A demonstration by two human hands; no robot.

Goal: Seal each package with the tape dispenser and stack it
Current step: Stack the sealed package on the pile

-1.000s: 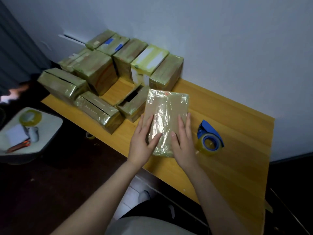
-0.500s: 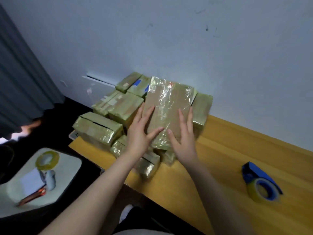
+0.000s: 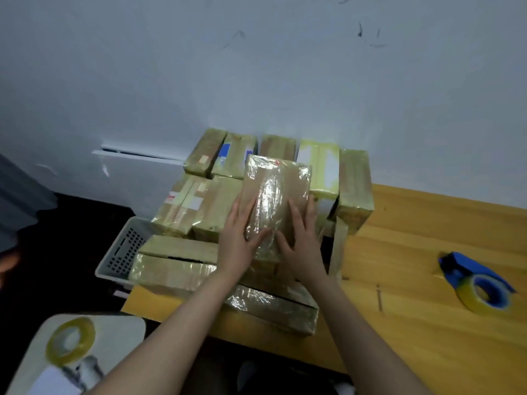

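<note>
Package: the flat, rectangular brown parcel (image 3: 278,186) is wrapped in crinkled clear film that catches the light. It lies over the middle of the pile, just in front of the back row. You cannot tell whether it already rests on the boxes under it.
Left grip (image 3: 236,240): apart, with your fingers straight and flat on the parcel's near left face and the thumb spread toward the middle.
Right grip (image 3: 302,243): apart as well, with the fingers straight and laid on the near right face, close beside the left one.
Pile: blocky boxes (image 3: 182,269) sheathed in glossy yellowish tape are packed side by side. The back row stands against the wall (image 3: 256,81), and lower ones lie at the near edge.
Tape dispenser (image 3: 482,283): blue plastic with a yellowish roll, lying on its side well to the right of the pile, with nothing touching it.
Table (image 3: 413,332): smooth, honey-coloured wood with visible grain.
Basket (image 3: 125,249): grey perforated plastic, beside the table's left end.
Spare tape roll (image 3: 71,340): a translucent yellow ring lying on a pale rounded seat (image 3: 119,329) at the lower left.
</note>
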